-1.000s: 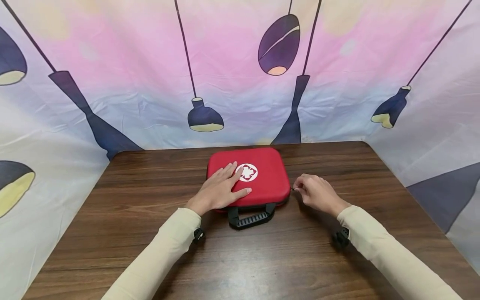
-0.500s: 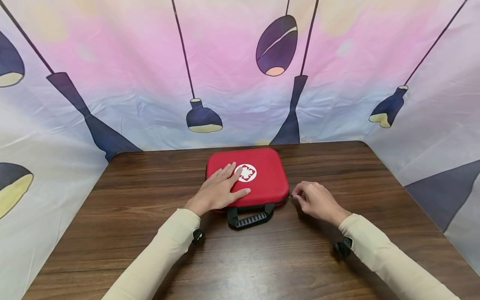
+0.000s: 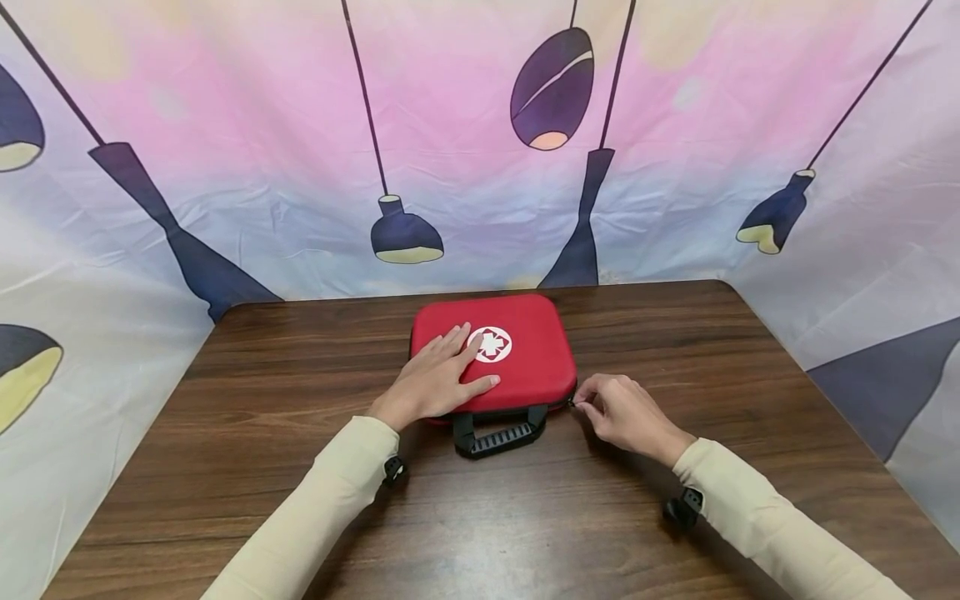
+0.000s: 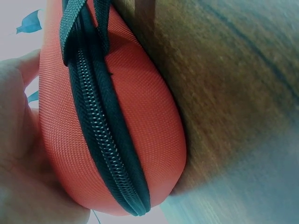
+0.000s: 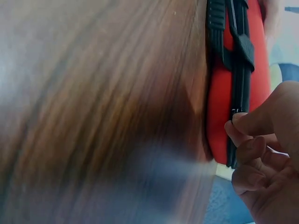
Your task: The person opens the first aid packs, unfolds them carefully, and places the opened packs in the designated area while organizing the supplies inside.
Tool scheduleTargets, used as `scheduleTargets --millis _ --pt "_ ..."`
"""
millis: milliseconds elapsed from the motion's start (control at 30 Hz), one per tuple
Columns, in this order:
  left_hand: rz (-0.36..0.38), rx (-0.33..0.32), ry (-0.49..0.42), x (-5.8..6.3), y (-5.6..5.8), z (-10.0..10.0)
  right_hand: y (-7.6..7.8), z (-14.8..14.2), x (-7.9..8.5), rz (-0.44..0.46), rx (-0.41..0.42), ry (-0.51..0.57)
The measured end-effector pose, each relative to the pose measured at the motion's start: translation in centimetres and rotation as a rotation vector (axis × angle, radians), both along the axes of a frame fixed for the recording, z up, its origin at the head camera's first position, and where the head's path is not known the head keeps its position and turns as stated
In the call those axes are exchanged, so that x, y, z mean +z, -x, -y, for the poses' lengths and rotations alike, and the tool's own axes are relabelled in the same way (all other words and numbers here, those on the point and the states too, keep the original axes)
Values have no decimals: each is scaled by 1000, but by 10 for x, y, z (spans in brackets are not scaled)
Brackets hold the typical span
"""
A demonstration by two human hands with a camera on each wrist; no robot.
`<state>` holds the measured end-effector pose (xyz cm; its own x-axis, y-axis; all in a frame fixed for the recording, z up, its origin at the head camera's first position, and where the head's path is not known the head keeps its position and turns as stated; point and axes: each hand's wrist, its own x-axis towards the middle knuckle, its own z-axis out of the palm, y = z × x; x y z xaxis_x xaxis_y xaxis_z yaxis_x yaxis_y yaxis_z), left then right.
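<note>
A red hard-shell first-aid case with a white round emblem lies flat on the wooden table, its black handle toward me. My left hand rests on the left part of the lid with fingers straight and thumb spread. At the near right corner my right hand pinches the zipper pull between thumb and finger; the pull is mostly hidden by the fingertips. Along the near left side, the black zipper shows its teeth meshed in the left wrist view.
The brown table extends around the case on all sides, with its far edge just behind it. A fabric backdrop printed with hanging lamps stands behind the table and at both sides.
My right hand has moved toward me and slightly left, bringing the zipper pull from the case's right side round to the near right corner. The left hand stays on the lid.
</note>
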<state>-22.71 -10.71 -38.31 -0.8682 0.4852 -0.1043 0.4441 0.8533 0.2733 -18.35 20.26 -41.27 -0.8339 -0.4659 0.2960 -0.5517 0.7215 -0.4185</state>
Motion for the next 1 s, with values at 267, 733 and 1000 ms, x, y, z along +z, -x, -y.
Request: scheduleTargets --millis 267,733,1000 --pt "-11 5 -10 -1 2 -1 -5 14 0 -34 51 -2" --pt "-39 5 -25 0 -3 2 -2 19 -3 -233 42 -98" --pt "-57 18 -23 -1 -6 4 10 15 -3 -266 31 -126"
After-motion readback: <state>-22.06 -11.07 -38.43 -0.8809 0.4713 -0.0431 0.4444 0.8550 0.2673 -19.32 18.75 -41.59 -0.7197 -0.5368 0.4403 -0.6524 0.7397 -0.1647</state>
